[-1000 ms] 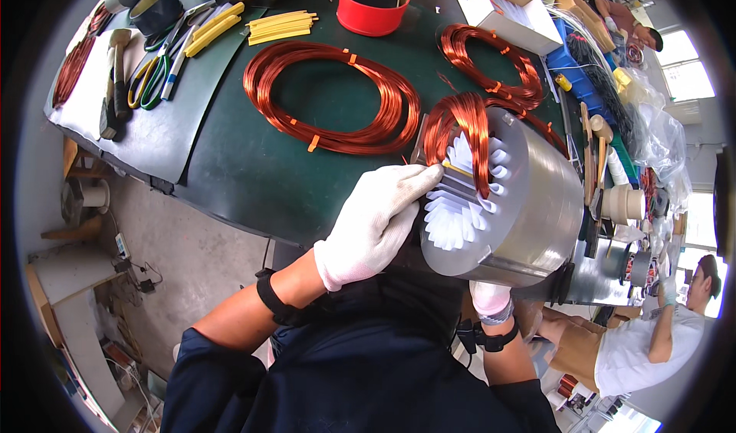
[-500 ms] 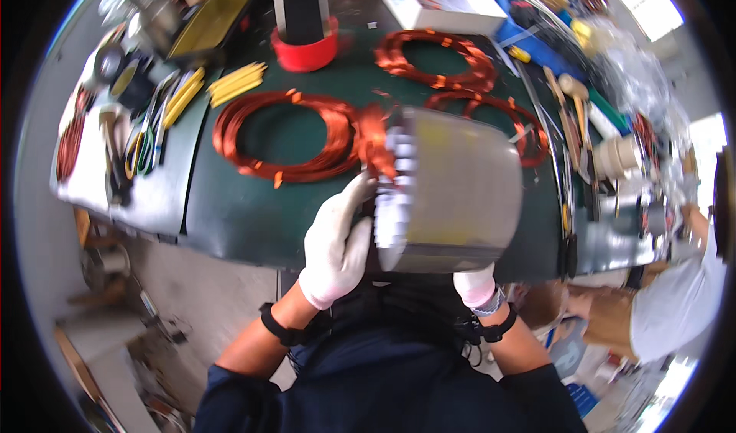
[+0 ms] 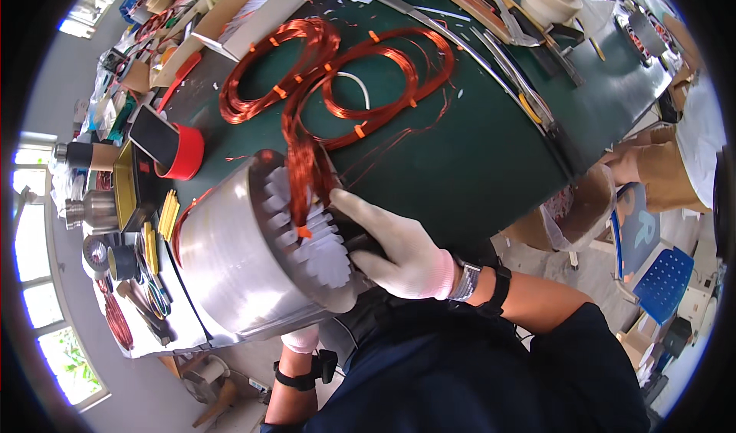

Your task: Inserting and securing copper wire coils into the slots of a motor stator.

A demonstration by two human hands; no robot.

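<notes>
Head | silver cylinder (image 3: 222, 260): smooth-sided, end face fringed with white slot liners (image 3: 330, 260), copper bundle (image 3: 302, 176) against it; near edge of green table (image 3: 491, 157) close beside it | worker's right hand (image 3: 402, 249) at cylinder's end: thumb and forefinger spread, other fingertips obscured | left hand (image 3: 301, 339) under cylinder, largely hidden: finger state cannot be told

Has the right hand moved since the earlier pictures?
Yes: against the stator core, the right hand moved rightward, from the core's near side to the slotted right end.
</notes>
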